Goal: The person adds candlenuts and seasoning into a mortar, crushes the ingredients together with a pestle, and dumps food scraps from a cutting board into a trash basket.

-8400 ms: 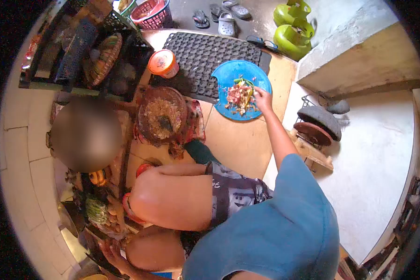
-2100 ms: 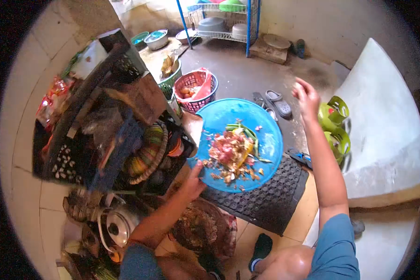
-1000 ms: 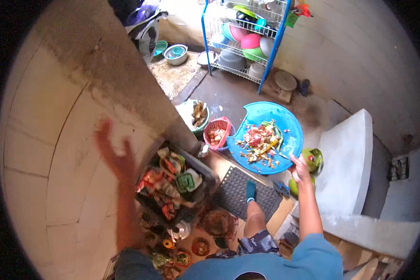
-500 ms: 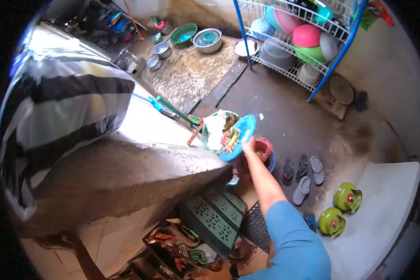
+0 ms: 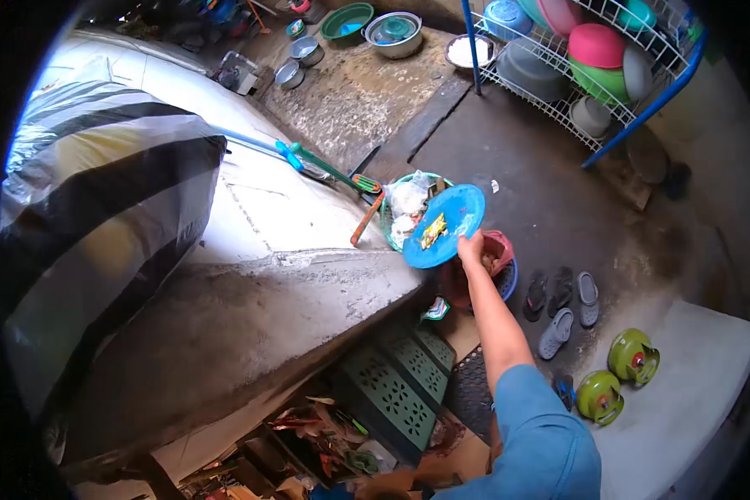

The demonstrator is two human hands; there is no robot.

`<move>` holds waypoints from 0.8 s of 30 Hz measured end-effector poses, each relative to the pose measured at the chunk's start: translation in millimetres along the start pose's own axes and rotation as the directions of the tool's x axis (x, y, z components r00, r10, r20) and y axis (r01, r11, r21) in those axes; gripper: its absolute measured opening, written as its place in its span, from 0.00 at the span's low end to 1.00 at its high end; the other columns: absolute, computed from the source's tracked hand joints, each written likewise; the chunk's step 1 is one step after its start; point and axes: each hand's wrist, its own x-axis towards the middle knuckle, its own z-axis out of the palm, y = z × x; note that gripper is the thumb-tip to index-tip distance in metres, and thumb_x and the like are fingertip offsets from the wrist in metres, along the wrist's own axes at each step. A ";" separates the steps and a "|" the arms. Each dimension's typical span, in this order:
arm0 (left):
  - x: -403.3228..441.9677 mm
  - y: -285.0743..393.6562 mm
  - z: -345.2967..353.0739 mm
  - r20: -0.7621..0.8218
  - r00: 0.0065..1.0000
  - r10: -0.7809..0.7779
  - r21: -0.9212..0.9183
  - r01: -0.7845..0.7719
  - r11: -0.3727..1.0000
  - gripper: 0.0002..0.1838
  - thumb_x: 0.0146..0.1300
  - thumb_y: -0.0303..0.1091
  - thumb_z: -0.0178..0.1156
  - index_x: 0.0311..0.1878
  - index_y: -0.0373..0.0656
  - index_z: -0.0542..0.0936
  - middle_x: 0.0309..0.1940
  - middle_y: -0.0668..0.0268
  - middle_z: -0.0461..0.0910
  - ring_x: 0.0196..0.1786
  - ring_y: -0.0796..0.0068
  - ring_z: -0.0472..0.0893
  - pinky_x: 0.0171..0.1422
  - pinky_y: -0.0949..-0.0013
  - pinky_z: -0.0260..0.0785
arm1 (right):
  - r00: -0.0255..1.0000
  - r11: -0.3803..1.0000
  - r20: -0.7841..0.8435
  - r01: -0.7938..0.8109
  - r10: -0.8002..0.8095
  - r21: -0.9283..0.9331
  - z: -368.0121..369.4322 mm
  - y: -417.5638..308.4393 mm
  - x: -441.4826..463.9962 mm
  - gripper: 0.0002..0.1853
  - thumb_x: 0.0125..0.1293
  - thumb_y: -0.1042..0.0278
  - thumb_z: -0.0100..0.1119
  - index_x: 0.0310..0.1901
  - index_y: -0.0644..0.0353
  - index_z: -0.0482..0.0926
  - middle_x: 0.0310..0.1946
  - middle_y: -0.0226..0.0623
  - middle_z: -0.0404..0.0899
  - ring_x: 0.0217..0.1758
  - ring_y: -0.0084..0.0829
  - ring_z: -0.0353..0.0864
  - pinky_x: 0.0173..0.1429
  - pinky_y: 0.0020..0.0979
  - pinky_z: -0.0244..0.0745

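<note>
My right hand [image 5: 471,247] grips the near rim of a round blue plate [image 5: 465,202], arm stretched forward in a blue sleeve. The plate tilts, and a small heap of yellowish scraps [image 5: 433,232] lies on its lower left part. Beneath and behind it stands a green basket [image 5: 385,223] holding crumpled clear plastic [image 5: 408,197] and other waste. Close below my hand is a bucket-like container [image 5: 511,282] with a reddish bag [image 5: 498,247] in it. My left hand is out of view.
A low wall [image 5: 308,283] runs along the left, bearing a striped plastic bag [image 5: 117,175]. A dish rack [image 5: 550,83] stands at upper right. Sandals [image 5: 556,333], green gas cylinders [image 5: 633,356] and a dark green perforated panel [image 5: 392,392] are nearby.
The plate has turned to show more of its upper face, and fewer scraps lie on it. My right hand still grips its rim. The whole view has shifted slightly.
</note>
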 end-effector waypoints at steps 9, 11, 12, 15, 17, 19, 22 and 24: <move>-1.4 7.2 1.2 0.021 1.000 0.017 -0.001 -0.017 1.000 0.40 0.65 0.66 0.37 0.67 0.41 0.61 0.68 0.48 0.57 0.69 0.46 0.58 0.68 0.40 0.48 | 0.998 0.980 -0.066 -0.035 0.022 -0.197 19.8 17.6 0.3 0.12 0.52 0.74 0.54 0.39 0.68 0.76 0.34 0.51 0.81 0.35 0.48 0.83 0.43 0.43 0.76; -1.1 8.3 -0.7 0.018 1.000 0.019 0.003 -0.019 1.000 0.40 0.65 0.66 0.37 0.67 0.41 0.61 0.68 0.48 0.57 0.69 0.45 0.58 0.68 0.40 0.48 | 0.989 0.986 0.029 -0.139 0.143 -0.095 25.7 11.3 -0.1 0.12 0.54 0.75 0.53 0.41 0.66 0.75 0.35 0.49 0.81 0.34 0.45 0.83 0.37 0.42 0.79; -1.6 9.0 0.6 0.025 0.999 0.021 0.000 -0.021 1.000 0.40 0.65 0.66 0.37 0.67 0.41 0.61 0.68 0.48 0.57 0.69 0.45 0.57 0.68 0.40 0.48 | 0.975 0.977 0.078 -0.202 0.206 -0.064 17.8 14.5 -5.0 0.12 0.55 0.75 0.52 0.42 0.66 0.74 0.35 0.48 0.80 0.34 0.44 0.83 0.34 0.41 0.80; -3.6 11.0 2.5 0.018 1.000 0.023 0.001 -0.023 1.000 0.40 0.66 0.66 0.38 0.68 0.41 0.61 0.68 0.47 0.57 0.69 0.45 0.57 0.68 0.40 0.48 | 0.965 0.976 0.166 -0.214 0.205 0.037 11.6 49.0 -0.7 0.16 0.58 0.77 0.51 0.49 0.64 0.69 0.40 0.46 0.78 0.37 0.40 0.83 0.27 0.38 0.83; -4.3 13.8 1.7 0.026 0.999 0.024 0.002 -0.024 1.000 0.40 0.66 0.65 0.38 0.68 0.41 0.61 0.68 0.47 0.57 0.69 0.44 0.57 0.67 0.40 0.48 | 0.896 0.891 0.241 -0.419 0.374 0.176 -23.0 -9.4 -32.5 0.17 0.60 0.77 0.51 0.51 0.63 0.67 0.42 0.47 0.77 0.38 0.41 0.83 0.27 0.38 0.83; -5.9 17.8 5.6 0.020 0.999 0.025 -0.006 -0.025 1.000 0.40 0.66 0.65 0.38 0.68 0.40 0.61 0.68 0.47 0.57 0.69 0.44 0.57 0.67 0.40 0.48 | 0.883 0.878 0.259 -0.442 0.391 0.182 -40.3 -15.8 -39.9 0.17 0.62 0.77 0.51 0.53 0.63 0.65 0.46 0.47 0.75 0.40 0.41 0.82 0.29 0.40 0.84; -7.7 20.8 6.5 0.009 1.000 0.018 -0.007 -0.018 1.000 0.39 0.66 0.65 0.38 0.68 0.40 0.60 0.68 0.46 0.57 0.69 0.44 0.57 0.67 0.40 0.48 | 0.871 0.855 0.276 -0.468 0.406 0.222 -52.8 -40.8 -56.3 0.16 0.62 0.77 0.51 0.53 0.62 0.65 0.49 0.45 0.74 0.45 0.40 0.81 0.32 0.41 0.84; -7.6 23.5 5.3 -0.001 1.000 0.012 -0.012 -0.012 1.000 0.39 0.66 0.64 0.38 0.68 0.40 0.60 0.68 0.46 0.57 0.69 0.43 0.57 0.67 0.40 0.48 | 0.986 0.982 0.123 -0.133 0.117 0.136 -45.1 -34.5 -53.1 0.16 0.60 0.76 0.52 0.50 0.65 0.67 0.45 0.47 0.76 0.44 0.42 0.81 0.34 0.42 0.84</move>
